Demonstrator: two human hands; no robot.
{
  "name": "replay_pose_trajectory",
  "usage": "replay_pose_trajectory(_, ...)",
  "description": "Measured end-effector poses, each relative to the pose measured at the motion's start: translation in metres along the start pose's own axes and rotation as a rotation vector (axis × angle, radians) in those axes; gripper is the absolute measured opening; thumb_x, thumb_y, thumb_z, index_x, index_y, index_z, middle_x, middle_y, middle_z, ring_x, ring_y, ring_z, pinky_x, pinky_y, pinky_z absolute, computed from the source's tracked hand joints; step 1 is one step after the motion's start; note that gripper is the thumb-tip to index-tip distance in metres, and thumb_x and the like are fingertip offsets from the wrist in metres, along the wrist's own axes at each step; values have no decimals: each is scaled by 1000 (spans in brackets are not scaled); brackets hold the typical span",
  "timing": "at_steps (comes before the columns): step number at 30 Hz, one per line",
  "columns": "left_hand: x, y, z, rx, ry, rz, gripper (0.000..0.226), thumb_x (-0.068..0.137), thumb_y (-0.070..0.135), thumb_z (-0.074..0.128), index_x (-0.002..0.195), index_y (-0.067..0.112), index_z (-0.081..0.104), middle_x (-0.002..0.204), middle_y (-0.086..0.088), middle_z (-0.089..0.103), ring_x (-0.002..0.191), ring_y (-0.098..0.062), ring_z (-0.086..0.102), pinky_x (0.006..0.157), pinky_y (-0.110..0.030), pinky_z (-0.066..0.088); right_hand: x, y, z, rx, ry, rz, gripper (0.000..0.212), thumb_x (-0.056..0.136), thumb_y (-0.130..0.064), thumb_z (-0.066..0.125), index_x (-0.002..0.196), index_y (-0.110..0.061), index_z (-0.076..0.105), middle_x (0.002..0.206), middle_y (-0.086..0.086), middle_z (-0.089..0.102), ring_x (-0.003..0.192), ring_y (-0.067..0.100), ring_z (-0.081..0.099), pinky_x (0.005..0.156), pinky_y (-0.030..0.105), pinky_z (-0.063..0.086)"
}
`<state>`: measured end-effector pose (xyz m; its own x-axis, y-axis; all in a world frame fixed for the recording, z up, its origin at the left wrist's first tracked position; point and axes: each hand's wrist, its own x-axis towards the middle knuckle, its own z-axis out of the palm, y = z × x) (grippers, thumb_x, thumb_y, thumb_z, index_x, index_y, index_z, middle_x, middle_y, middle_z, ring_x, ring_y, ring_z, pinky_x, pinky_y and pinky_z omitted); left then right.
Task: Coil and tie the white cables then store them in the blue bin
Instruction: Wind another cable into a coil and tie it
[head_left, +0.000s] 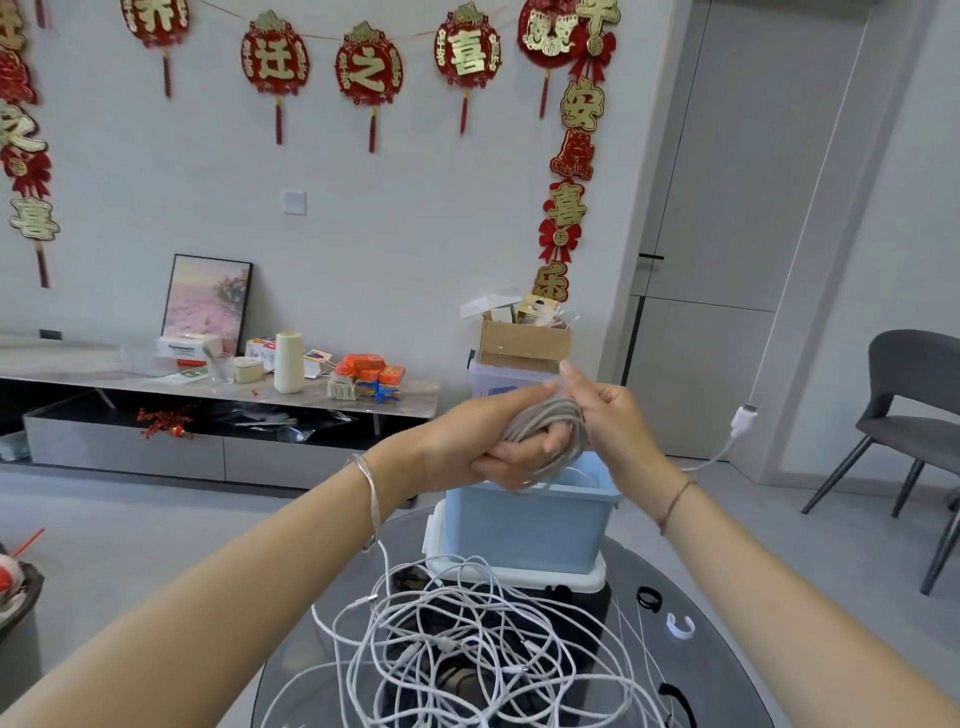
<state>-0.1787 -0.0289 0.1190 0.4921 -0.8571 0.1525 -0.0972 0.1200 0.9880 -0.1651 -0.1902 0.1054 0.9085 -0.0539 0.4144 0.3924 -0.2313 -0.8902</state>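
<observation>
Above the blue bin (524, 525), left hand (488, 441) grips a coiled white cable (545, 415); right hand (608, 415) pinches its strands.

A coil of white cable (545, 421) is held bunched in several loops at the centre of the frame. It is gripped by the left hand (483, 436) and by the fingers of the right hand (608, 415), just above the open top of the blue bin (530, 525). Its free end is trailed out to the right and ends in a white plug (744, 418). The bin is set upright on the counter (727, 597). A loose tangle of white cables (467, 639) is spread before it, at lower centre.
</observation>
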Motion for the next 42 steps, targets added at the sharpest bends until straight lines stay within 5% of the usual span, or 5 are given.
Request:
replay_pose_trajectory(4,3,7,-8,-344,136,179,48,90,49,34,62,16,53,32,11,27,24,-1,21,37,-17,17,-9,7,15,106,-19,86,50,101,-34,38,55,-13,37,37,-7,30,34,7,24,40,17,23)
replay_pose_trajectory(11,15,14,-39,-644,597,498,43,104,32,20,71,15,42,35,6,26,27,-5,23,33,-17,26,-22,27,23,-30,-200,55,33,103,-23,32,80,-9,51,44,-4,39,34,8,29,39,21,24)
replay_pose_trajectory(21,27,-21,-56,-31,1167,402,50,104,40,22,76,12,53,41,8,44,35,-5,40,40,-16,34,-59,14,33,-762,-364,-207,16,96,-28,49,109,-25,59,58,-9,44,55,9,40,56,30,33)
replay_pose_trajectory(30,13,-35,-35,613,559,40,59,104,37,23,61,12,53,39,3,47,40,-10,45,48,-14,39,-39,-6,4,-593,-46,-407,13,83,-31,69,78,-24,60,70,-5,64,60,8,52,59,25,43)
replay_pose_trajectory(42,4,-22,-17,-73,3,-88,55,94,51,25,56,16,43,35,9,25,28,-3,19,33,-13,24,-27,6,-8,69,-70,-168,10,85,-16,64,78,-10,63,69,-2,60,64,4,53,65,14,46)
